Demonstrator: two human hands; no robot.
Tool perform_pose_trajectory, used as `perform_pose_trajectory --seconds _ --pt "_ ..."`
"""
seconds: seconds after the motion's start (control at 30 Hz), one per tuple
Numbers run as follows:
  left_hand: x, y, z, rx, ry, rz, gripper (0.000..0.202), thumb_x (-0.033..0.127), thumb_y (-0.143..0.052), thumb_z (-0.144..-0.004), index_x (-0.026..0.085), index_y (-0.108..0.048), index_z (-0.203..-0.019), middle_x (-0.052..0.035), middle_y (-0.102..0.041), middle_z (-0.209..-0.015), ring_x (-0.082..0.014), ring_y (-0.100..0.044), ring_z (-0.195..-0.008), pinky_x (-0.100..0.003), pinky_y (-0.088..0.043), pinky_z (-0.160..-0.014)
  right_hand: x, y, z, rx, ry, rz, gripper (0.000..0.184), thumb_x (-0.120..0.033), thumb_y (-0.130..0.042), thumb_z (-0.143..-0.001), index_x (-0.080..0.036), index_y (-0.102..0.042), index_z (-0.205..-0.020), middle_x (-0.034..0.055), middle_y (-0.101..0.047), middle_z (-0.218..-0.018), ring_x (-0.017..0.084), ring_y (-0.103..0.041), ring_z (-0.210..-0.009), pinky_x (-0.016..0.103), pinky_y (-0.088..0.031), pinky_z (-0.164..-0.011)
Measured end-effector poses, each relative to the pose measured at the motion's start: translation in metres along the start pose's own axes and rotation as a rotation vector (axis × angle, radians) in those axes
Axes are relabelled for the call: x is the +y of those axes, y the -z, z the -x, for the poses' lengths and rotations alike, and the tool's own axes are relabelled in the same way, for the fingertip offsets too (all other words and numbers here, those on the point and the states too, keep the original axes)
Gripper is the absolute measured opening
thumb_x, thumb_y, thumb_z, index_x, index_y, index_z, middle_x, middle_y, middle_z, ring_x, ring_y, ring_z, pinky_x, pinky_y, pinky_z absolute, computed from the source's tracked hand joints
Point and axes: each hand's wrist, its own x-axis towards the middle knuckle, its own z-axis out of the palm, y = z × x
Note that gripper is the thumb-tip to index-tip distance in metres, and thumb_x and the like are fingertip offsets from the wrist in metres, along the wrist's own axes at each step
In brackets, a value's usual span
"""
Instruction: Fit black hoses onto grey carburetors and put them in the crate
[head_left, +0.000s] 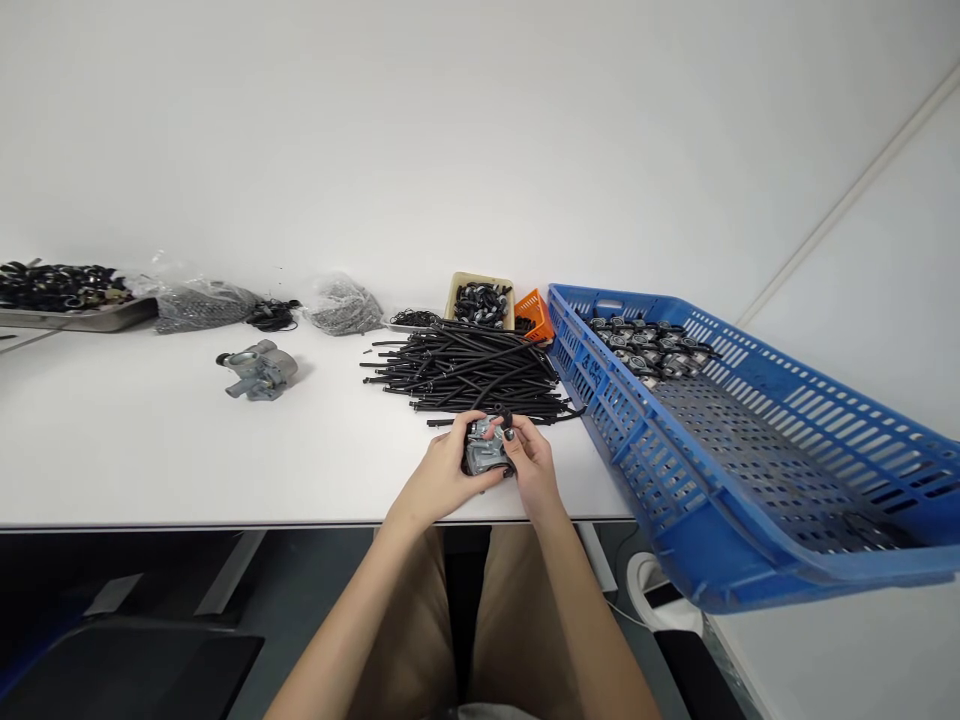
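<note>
Here, the metal part (484, 455) sits between left grip (448, 462) and right grip (534, 462).

Tan trousers (517, 620), apparently dark nail polish (509, 435).

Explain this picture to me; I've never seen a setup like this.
There's no robot here, just a person's two bare hands. The single picture comes from a camera worn on the head, looking forward and down, so the forearms reach in from the bottom.

The left hand and right hand hold a metal carburetor above the near edge of a white table.

Just beyond lies a pile of black hoses, with a cream tray and an orange basket behind. A second carburetor sits to the left. Along the back are plastic bags of small parts.

At the right, a blue crate holds more carburetors at its far end.
</note>
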Motion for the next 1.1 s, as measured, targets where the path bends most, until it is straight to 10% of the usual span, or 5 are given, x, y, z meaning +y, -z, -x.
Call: perform_pose_trajectory --seconds 1.1 --pt "0.000 0.001 0.000 0.009 -0.022 0.003 0.066 0.033 -0.075 -0.079 0.024 -0.042 -0.136 -0.0100 -0.069 -0.118 -0.0267 -0.068 -0.102 -0.037 -0.052 -0.087 0.002 -0.004 -0.001 0.039 -0.004 0.022 0.026 -0.046 -0.071 -0.086 -0.022 -0.066 -0.095 0.0013 -0.072 -0.083 0.019 -0.068 -0.086 0.032 -0.054 -0.084"
